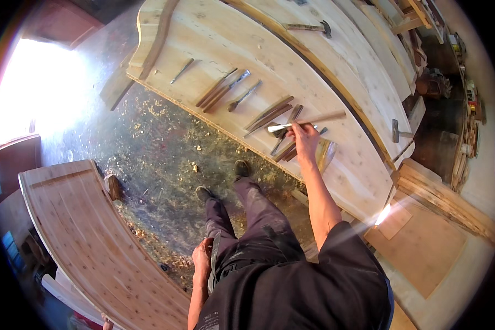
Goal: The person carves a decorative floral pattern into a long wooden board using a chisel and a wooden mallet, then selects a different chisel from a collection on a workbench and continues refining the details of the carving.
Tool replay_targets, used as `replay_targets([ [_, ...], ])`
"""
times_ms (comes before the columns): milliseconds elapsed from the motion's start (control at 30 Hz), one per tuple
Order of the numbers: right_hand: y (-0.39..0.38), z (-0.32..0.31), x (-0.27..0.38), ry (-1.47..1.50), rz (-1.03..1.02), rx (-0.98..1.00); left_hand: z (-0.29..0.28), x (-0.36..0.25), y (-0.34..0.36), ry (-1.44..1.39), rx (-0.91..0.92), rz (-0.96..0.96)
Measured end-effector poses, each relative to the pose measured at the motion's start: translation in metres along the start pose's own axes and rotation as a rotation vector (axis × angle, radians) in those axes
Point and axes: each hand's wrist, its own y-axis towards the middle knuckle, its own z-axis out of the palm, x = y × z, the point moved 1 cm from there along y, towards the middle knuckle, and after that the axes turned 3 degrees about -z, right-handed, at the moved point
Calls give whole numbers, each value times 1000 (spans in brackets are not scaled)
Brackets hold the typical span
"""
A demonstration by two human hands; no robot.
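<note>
My right hand (305, 142) is closed on a wooden-handled chisel (327, 116) with a pale blade, held over a pale wooden board (280, 66). Beneath and beside it lie several more chisels (267, 116). Further left on the board are other groups of chisels (217, 91), and a flared-blade tool (242, 97). My left hand (202, 254) hangs low by my left thigh, fingers curled; whether it holds anything I cannot make out.
A hammer (308, 26) and another (399, 133) lie on the boards. A curved panel (93, 231) is at lower left, where another person's hand (108, 324) shows. Shavings cover the floor (170, 137); stacked planks (451, 212) stand at right.
</note>
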Motion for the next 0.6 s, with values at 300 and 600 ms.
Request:
replay_targets([
  [300,-7,-50,-66,-102,-147,-68,10,16,2,53,1,-1],
  [600,29,-13,-93,-700,-124,-55,27,40,-17,-182,-106,-105],
])
